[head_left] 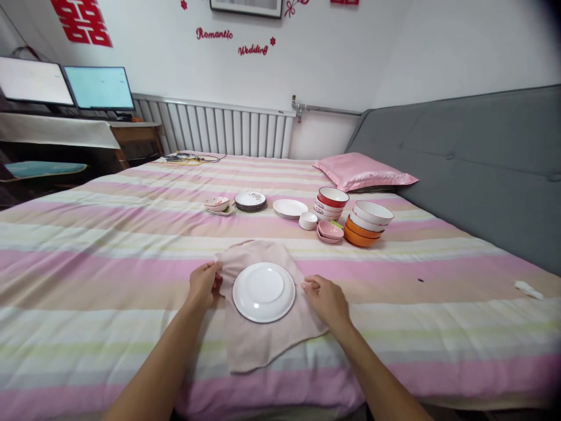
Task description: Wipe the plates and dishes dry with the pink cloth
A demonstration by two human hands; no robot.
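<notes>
A white plate (263,292) lies on a pale pink cloth (254,345) spread over the striped bed near me. My left hand (205,283) pinches the cloth's edge at the left of the plate. On the other side, my right hand (326,299) has its fingers closed on the cloth's right edge. Both hands are apart from the plate itself. The cloth's lower corner hangs loose toward the front edge of the bed.
Beyond the cloth stand stacked patterned plates (250,201), white plates (290,208), small white dishes (308,220), pink dishes (330,230), red-rimmed bowls (332,199) and orange bowls (362,234). More small dishes (218,204) sit left. A pink pillow (366,169) lies behind.
</notes>
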